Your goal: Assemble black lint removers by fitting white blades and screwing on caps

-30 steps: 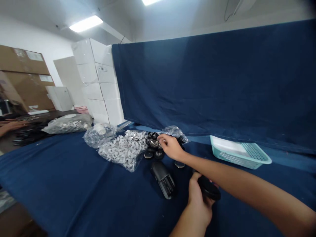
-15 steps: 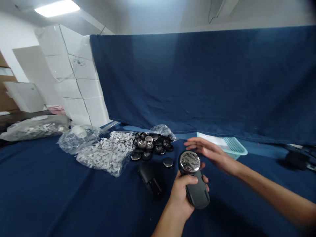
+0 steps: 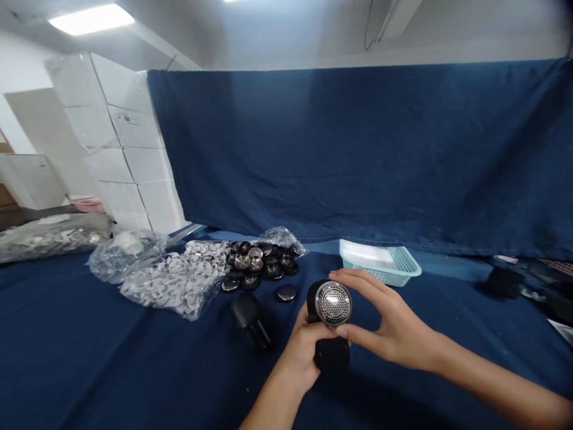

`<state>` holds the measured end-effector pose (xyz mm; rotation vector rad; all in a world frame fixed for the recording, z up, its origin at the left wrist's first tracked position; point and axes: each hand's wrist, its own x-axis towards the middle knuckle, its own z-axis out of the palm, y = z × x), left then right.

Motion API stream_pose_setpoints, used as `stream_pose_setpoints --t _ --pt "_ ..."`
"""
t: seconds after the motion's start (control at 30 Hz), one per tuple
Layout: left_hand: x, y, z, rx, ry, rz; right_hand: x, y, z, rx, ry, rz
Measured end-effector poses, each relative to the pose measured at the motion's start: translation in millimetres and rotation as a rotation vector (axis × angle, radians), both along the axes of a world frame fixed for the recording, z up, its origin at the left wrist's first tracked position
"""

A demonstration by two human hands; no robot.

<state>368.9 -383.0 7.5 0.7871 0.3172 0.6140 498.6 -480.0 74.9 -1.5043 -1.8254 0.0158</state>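
My left hand (image 3: 299,352) is wrapped round the dark body of a fabric shaver (image 3: 331,357), its thumb just under the head. The shaver's round metal mesh head (image 3: 333,303) faces me. My right hand (image 3: 389,316) spans that head, with its fingers at the upper rim and its thumb at the lower rim. Left of the hands, a black handheld part (image 3: 252,319) lies on the blue cloth. A loose round metal-topped cap (image 3: 286,292) is between it and the shaver. Behind them sits a pile of similar black caps (image 3: 268,263).
A clear bag of small white-grey parts (image 3: 179,278) lies left of the pile, with more plastic bags (image 3: 128,251) beyond. A light-green basket (image 3: 405,275) holding something white stands behind my right hand. White boxes (image 3: 129,143) are stacked at the left; a blue curtain (image 3: 358,149) hangs behind.
My right hand has come down from beside the shaver onto the rim of its head. The shaver has tipped so the mesh faces me more directly. The view has shifted slightly right.
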Motion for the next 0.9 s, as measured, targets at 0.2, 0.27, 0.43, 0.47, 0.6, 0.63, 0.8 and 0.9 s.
stream_pose_setpoints --t 0.2,0.27,0.43,0.47,0.6,0.63,0.8,0.9 --pt "8.1 0.0 4.0 0.361 0.105 0.329 2.6 3.0 -17.0 -0.111 0.234 -0.152" --pt "8.7 -0.6 3.1 0.437 0.114 0.378 2.8 4.3 -22.6 -0.117 0.362 -0.142" --pt "8.5 -0.1 -1.9 0.488 0.121 0.373 2.6 4.6 -27.4 -0.107 0.434 -0.097" --pt "8.8 0.8 -3.3 0.466 0.14 0.35 3.2 4.9 -27.9 -0.109 0.416 -0.087" --pt "12.4 3.8 -9.8 0.369 0.27 0.236 12.2 4.5 -32.1 -0.075 0.183 -0.068" --pt "13.5 3.8 -11.4 0.363 0.291 0.217 16.1 3.2 -33.3 -0.069 0.117 -0.059" --pt "17.5 0.3 -17.7 0.382 0.332 0.175 31.5 -8.4 -35.0 -0.149 -0.044 0.059" --pt "16.4 -0.7 -19.3 0.437 0.35 0.235 30.2 -7.8 -37.6 -0.175 0.183 -0.02"
